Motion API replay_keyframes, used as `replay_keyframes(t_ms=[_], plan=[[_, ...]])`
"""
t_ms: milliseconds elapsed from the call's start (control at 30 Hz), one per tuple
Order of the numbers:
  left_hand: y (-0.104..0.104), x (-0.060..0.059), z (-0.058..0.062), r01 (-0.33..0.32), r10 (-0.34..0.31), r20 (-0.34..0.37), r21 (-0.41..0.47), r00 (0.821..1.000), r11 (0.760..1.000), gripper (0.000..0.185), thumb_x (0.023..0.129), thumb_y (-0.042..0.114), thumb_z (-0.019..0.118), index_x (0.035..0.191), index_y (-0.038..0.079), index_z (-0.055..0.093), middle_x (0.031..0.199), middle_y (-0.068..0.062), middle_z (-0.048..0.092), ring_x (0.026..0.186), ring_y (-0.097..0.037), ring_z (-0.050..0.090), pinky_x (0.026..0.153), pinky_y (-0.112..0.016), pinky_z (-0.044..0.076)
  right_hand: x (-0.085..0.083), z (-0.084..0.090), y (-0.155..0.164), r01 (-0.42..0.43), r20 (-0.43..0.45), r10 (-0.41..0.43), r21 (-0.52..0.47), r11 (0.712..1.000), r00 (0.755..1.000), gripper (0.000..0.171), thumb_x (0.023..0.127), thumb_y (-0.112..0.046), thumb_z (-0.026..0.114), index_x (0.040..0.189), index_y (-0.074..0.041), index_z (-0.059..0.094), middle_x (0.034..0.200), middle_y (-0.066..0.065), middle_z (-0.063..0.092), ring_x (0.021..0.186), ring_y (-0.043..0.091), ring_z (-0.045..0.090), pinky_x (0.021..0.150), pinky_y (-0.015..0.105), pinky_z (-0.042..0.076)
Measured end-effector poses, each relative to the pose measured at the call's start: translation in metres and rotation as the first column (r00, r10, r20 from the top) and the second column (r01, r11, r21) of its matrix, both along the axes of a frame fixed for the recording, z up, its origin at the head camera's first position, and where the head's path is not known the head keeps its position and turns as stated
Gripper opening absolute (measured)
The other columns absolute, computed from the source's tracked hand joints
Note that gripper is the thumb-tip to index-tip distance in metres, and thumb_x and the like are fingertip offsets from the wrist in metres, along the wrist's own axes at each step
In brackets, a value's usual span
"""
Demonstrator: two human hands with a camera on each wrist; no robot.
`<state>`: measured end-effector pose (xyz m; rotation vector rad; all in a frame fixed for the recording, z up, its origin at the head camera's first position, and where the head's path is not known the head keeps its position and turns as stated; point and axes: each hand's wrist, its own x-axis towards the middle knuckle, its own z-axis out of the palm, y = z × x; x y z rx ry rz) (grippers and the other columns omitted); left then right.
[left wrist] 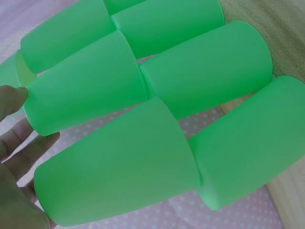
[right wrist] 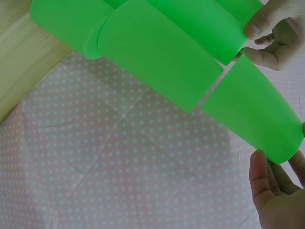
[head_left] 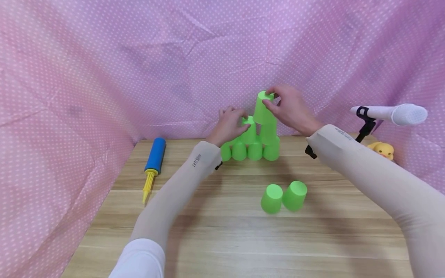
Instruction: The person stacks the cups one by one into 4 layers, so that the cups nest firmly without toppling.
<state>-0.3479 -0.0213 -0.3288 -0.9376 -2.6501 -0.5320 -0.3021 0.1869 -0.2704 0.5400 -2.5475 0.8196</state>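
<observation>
A pyramid of upturned green cups stands at the back of the wooden table. My right hand pinches the top green cup by its base, tilted slightly over the stack. In the right wrist view this cup fills the right side, with my right fingers at its end. My left hand holds the base of a second-row cup between thumb and fingers. The left wrist view shows that cup with my fingers at its base. Two loose upturned cups stand nearer to me.
A blue and yellow hand pump lies at the table's left. A white microphone on a black stand and a yellow duck toy sit at the right. Pink dotted cloth encloses the back and sides.
</observation>
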Motion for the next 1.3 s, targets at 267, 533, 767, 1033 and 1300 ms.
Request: replay_keyframes(t_ms=[267, 533, 767, 1033, 1300], plan=[[-0.001, 0.003, 0.004, 0.014, -0.014, 0.003, 0.002, 1.000, 1.000, 0.029, 0.085, 0.033, 0.071, 0.107, 0.015, 0.062, 0.098, 0.005, 0.062, 0.097, -0.015, 0.044, 0.088, -0.038, 0.023, -0.002, 0.001, -0.003, 0.005, 0.020, -0.005, -0.008, 1.000, 1.000, 0.030, 0.093, -0.021, 0.061, 0.115, -0.001, 0.057, 0.115, 0.014, 0.057, 0.098, 0.032, 0.056, 0.079, 0.039, 0.049], [-0.003, 0.004, 0.007, 0.010, -0.009, 0.014, -0.011, 1.000, 1.000, 0.032, 0.085, 0.034, 0.070, 0.109, 0.015, 0.062, 0.102, 0.005, 0.062, 0.098, -0.015, 0.044, 0.089, -0.037, 0.024, -0.002, 0.002, -0.003, -0.002, 0.032, 0.002, -0.009, 1.000, 0.999, 0.032, 0.093, -0.022, 0.061, 0.118, -0.002, 0.057, 0.118, 0.014, 0.057, 0.101, 0.030, 0.055, 0.081, 0.041, 0.048], [-0.010, 0.006, 0.010, -0.002, 0.001, 0.012, 0.008, 1.000, 1.000, 0.032, 0.085, 0.033, 0.070, 0.110, 0.014, 0.062, 0.110, 0.003, 0.062, 0.106, -0.017, 0.044, 0.092, -0.038, 0.024, 0.003, 0.001, 0.003, -0.025, 0.051, 0.028, -0.051, 0.998, 0.998, 0.037, 0.093, -0.024, 0.061, 0.124, -0.004, 0.053, 0.125, 0.013, 0.055, 0.110, 0.030, 0.053, 0.085, 0.043, 0.048], [-0.020, 0.018, 0.015, 0.032, -0.029, -0.061, 0.036, 0.998, 0.999, 0.029, 0.088, 0.033, 0.066, 0.109, 0.013, 0.062, 0.110, 0.003, 0.061, 0.108, -0.019, 0.043, 0.095, -0.039, 0.024, 0.011, -0.009, 0.014, -0.013, 0.032, 0.014, -0.055, 0.998, 0.999, 0.039, 0.093, -0.024, 0.060, 0.123, 0.001, 0.053, 0.124, 0.018, 0.054, 0.111, 0.032, 0.051, 0.089, 0.046, 0.045], [-0.021, 0.043, 0.016, 0.142, -0.139, -0.122, 0.019, 0.983, 0.990, 0.029, 0.088, 0.031, 0.067, 0.108, 0.011, 0.062, 0.106, 0.001, 0.062, 0.101, -0.018, 0.045, 0.089, -0.037, 0.032, 0.025, -0.021, 0.019, -0.047, -0.111, 0.047, 0.007, 0.999, 0.993, 0.036, 0.089, -0.016, 0.066, 0.116, 0.005, 0.055, 0.112, 0.020, 0.058, 0.101, 0.034, 0.054, 0.079, 0.044, 0.048]])
